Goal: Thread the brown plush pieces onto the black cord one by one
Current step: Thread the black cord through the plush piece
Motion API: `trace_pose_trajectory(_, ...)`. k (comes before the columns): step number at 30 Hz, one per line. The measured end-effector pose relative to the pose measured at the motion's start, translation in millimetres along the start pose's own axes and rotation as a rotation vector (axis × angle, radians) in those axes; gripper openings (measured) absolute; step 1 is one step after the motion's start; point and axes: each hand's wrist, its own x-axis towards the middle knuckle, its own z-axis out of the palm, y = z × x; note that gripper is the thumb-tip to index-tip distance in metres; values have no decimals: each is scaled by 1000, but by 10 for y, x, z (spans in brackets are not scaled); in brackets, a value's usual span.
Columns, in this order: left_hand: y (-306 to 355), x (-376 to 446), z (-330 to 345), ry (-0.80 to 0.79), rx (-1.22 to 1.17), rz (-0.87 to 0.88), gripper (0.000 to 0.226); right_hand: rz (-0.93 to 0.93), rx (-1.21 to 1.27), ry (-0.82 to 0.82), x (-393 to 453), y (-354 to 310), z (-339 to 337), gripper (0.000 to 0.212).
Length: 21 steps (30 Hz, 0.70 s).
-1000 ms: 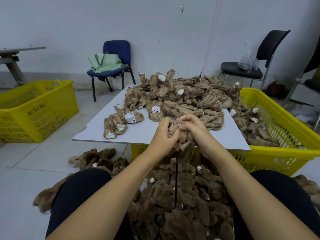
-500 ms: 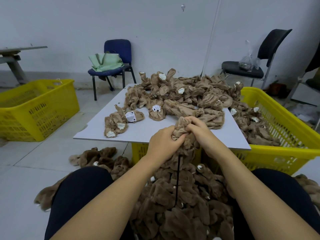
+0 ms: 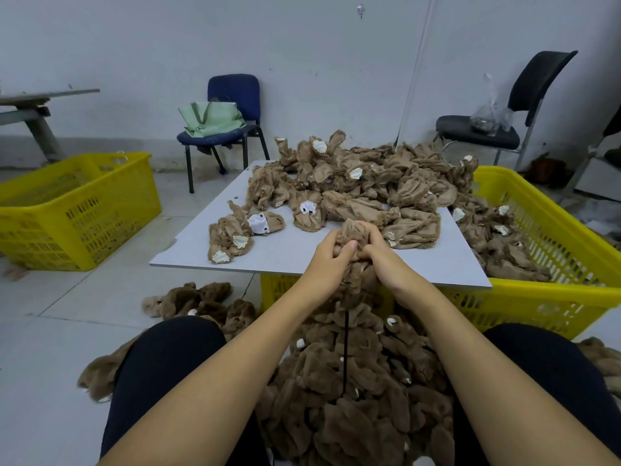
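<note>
My left hand [image 3: 327, 255] and my right hand [image 3: 381, 255] are pressed together over the front edge of the grey board [image 3: 295, 257], both gripping one brown plush piece [image 3: 353, 230] bunched between the fingers. A black cord [image 3: 345, 351] hangs straight down from under the hands into a heap of threaded plush pieces [image 3: 353, 398] between my knees. Where the cord enters the held piece is hidden by my fingers. A pile of loose plush pieces [image 3: 363, 183] covers the far half of the board.
A yellow crate [image 3: 551, 264] under the board holds more plush at the right. A second yellow crate [image 3: 74, 210] stands on the floor at left. A blue chair with a green bag [image 3: 215, 122] and a black chair [image 3: 484, 129] stand by the wall.
Both hands have risen slightly with the plush piece, bunching it tighter; more of the black cord shows below them.
</note>
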Motion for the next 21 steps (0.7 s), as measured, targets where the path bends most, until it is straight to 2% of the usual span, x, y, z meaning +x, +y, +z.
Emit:
trace_pose_trajectory(2,-22,-15,1,-49,-6,-23,31,33,73,12,14,-48,-7,46)
trace_pose_trajectory(4,-117,-79,48,-128,38,-57,46,32,92,21,14,-76,-12,35)
trace_pose_trajectory(6,-275,-167,173,-189,286,-101,49,24,0,0,-29,-58,14,48)
trace_pose_trajectory(9,-376,-224,300,-141,637,-180,40,-37,-58,4,-105,55,116,54)
trace_pose_trajectory(12,-297,-189,245,-191,584,-174,27,-37,-69,58,-83,168,128,38)
trace_pose_trajectory(14,-275,-152,189,-132,541,-215,16,33,-147,54,-69,265,117,44)
trace_pose_trajectory(16,-258,-159,179,-67,530,-291,17,99,-230,8,-79,409,140,42)
trace_pose_trajectory(19,-239,-135,168,-98,648,-324,14,145,-243,17,-88,528,181,35)
trace_pose_trajectory(21,-187,-112,103,-111,673,-330,24,163,-225,22,-62,478,165,36)
